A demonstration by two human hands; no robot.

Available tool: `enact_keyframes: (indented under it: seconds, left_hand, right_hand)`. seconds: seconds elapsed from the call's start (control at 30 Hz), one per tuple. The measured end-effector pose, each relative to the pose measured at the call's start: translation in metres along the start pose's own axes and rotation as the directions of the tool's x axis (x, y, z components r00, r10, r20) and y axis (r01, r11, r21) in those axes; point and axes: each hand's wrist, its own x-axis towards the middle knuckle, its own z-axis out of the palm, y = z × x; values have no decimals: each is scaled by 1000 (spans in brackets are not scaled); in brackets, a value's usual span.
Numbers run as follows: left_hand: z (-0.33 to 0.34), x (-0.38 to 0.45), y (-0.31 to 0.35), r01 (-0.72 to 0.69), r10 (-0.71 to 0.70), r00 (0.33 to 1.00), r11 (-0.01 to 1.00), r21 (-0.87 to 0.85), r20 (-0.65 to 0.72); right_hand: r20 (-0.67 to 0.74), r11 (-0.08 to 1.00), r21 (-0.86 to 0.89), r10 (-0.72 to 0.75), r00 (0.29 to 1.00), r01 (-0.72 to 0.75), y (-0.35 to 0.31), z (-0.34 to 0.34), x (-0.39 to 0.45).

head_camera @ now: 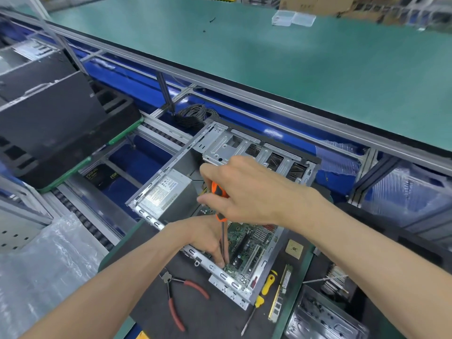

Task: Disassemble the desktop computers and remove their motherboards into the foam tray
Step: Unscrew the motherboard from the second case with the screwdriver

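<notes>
- Backing out a mobo screw: right hand [247, 189] wraps the orange screwdriver [221, 209] handle; left hand [208, 238] pinches its shaft near the tip, steadying it.
- Keep shaft upright, tip seated, so it can't skid across the motherboard [252, 243], which lies in the open chassis [220, 143] at 5 o'clock.
- PSU [168, 192] crowds at 10 o'clock.
- Foam tray [61, 133] far at 9 o'clock.
- Pliers [181, 297], yellow screwdriver [267, 287] at 6 o'clock.

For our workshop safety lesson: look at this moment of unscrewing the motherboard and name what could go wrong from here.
1. The right hand drives the orange screwdriver while the left hand has fingers right by its tip; a slip could jab them.
2. A slip could also gouge the motherboard.
3. The loosened screw could drop into the case and be lost.
</notes>
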Motion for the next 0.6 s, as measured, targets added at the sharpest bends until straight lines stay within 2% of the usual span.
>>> enact_keyframes:
  seconds: [0.1, 0.17, 0.23, 0.27, 0.33, 0.4, 0.47, 0.6]
  left_hand:
    - [4, 1, -4, -20, 19, 1000, 999, -47, -14]
    - [5, 2, -6, -41, 40, 999, 997, -64, -21]
    - [6, 1, -4, -36, 36, 999, 999, -35, -10]
    - [6, 2, -5, -44, 44, 999, 998, -36, -15]
    - [6, 5, -6, -77, 75, 996, 996, -46, -40]
    - [7, 6, -7, -95, 92, 994, 994, -58, -51]
    - [8, 6, -7, -105, 102, 994, 994, -43, -50]
    - [10, 6, -7, -129, 131, 990, 991, 45, -51]
  right_hand:
    - [106, 995, 78, -66, 992, 58, -6, -8, -2]
    - [199, 988, 145, -84, 976, 56, -10, -17, -4]
    - [226, 985, 168, -59, 972, 21, -13, -20, -8]
    - [203, 992, 127, -21, 979, -5, -13, -20, -10]
    - [125, 994, -81, 79, 989, -69, -15, -17, -8]
    - [89, 983, -155, 111, 990, -96, -17, -13, -7]
    - [138, 993, -104, 74, 988, -60, -22, -16, -8]
    - [295, 992, 83, 64, 953, -93, -29, -26, -17]
